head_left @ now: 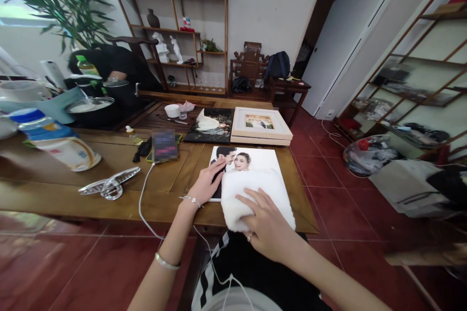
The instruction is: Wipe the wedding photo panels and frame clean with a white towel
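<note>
White fluffy cloth (pixel 235 184), bunched, partly covering couple portrait (pixel 241 159), lying flat on wooden table (pixel 168 197)

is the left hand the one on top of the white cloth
No, the right hand is on top of the white cloth, while the left hand rests on the photo.

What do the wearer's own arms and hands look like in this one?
The left forearm and right forearm are bare, without visible sleeves. A delicate silvery bracelet circles the left wrist; a plain silvery bangle sits farther up. The right grip shows something small and shiny, possibly a ring.
</note>
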### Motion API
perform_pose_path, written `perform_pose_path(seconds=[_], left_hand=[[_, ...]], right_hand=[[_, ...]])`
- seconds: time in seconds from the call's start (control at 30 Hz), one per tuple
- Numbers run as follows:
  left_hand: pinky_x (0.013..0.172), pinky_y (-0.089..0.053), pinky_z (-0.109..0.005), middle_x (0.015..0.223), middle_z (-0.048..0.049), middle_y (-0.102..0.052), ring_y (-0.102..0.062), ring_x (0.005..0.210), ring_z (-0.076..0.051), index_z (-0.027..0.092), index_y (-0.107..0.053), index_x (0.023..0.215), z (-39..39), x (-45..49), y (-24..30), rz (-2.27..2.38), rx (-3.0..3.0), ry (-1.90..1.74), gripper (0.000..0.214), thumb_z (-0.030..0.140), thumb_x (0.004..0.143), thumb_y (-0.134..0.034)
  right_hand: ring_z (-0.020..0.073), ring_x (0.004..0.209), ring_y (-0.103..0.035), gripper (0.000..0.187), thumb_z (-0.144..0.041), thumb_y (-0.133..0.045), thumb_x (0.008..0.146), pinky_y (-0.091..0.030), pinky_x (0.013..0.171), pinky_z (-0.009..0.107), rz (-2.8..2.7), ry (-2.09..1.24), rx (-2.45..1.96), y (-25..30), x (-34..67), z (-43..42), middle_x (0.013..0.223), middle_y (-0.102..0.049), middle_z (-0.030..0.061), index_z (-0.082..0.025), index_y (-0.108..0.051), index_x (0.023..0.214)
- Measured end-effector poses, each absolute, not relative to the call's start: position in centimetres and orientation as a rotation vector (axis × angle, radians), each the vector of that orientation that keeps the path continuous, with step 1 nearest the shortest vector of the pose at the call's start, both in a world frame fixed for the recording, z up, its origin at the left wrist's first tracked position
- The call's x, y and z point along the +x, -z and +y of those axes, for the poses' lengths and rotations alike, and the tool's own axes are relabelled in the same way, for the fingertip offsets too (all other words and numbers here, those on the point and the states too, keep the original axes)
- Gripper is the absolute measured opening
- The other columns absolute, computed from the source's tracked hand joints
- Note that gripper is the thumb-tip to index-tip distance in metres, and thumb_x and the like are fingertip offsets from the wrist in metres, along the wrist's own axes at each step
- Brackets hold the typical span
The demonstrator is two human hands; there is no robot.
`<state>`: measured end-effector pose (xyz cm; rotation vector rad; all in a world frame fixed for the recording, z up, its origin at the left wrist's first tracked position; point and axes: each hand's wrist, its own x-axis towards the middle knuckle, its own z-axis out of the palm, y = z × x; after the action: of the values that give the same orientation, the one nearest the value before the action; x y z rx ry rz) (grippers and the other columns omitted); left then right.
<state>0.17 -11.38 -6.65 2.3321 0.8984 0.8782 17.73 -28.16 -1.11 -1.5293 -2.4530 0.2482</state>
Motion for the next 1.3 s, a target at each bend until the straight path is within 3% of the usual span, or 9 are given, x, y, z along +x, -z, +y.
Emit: perform_pose_path(seconds=[0.37,0.67,0.97,1.1,1.3], left_hand=[[0.114,-0.030,-0.043,0.142,-0.0127,-0.048,-0.040,0.136,-0.023,0.014,-0.055,0.129,-11.3,0.3,6.8,0.887,2.298,-0.926,0.042,0.030,0.093,-0.042],[0.114,-0.030,-0.043,0.142,-0.0125,-0.048,-0.040,0.135,-0.022,0.013,-0.055,0.130,-11.2,0.3,6.8,0.903,2.308,-0.905,0.043,0.031,0.093,-0.042],[0.114,-0.029,-0.044,0.141,-0.0094,-0.050,-0.042,0.135,-0.021,0.018,-0.055,0.130,-11.6,0.2,6.3,0.913,2.306,-0.893,0.042,0.030,0.093,-0.041],[0.115,-0.029,-0.043,0.142,-0.0109,-0.049,-0.042,0.135,-0.022,0.016,-0.055,0.131,-11.6,0.2,6.3,0.933,2.313,-0.876,0.043,0.032,0.093,-0.040],[0.115,-0.027,-0.043,0.143,-0.0111,-0.048,-0.040,0.136,-0.022,0.015,-0.054,0.131,-11.6,0.2,6.1,0.934,2.294,-0.849,0.045,0.036,0.095,-0.038]], right_hand=[[0.0321,0.120,-0.046,0.030,-0.017,-0.055,0.083,-0.035,0.101,0.048,-2.415,-0.016,-1.579,0.4,19.5,-15.6,0.121,-0.063,0.0135,-0.015,-0.068,0.109],[0.0338,0.128,-0.041,0.030,-0.016,-0.055,0.083,-0.027,0.108,0.052,-2.412,-0.015,-1.560,0.7,20.4,-18.1,0.128,-0.059,0.0162,-0.013,-0.068,0.109],[0.0321,0.138,-0.029,0.022,-0.016,-0.057,0.077,-0.017,0.115,0.054,-2.498,-0.248,-1.498,0.5,19.2,-28.5,0.142,-0.048,0.0073,-0.019,-0.071,0.094],[0.0294,0.136,-0.034,0.027,-0.013,-0.057,0.076,-0.020,0.115,0.051,-2.406,-0.235,-1.534,0.7,20.1,-26.5,0.139,-0.052,0.0073,-0.019,-0.071,0.099],[0.0344,0.131,-0.036,0.033,-0.015,-0.055,0.081,-0.023,0.109,0.058,-2.312,-0.032,-1.691,0.9,21.2,-20.2,0.137,-0.053,0.0124,-0.017,-0.068,0.111]])
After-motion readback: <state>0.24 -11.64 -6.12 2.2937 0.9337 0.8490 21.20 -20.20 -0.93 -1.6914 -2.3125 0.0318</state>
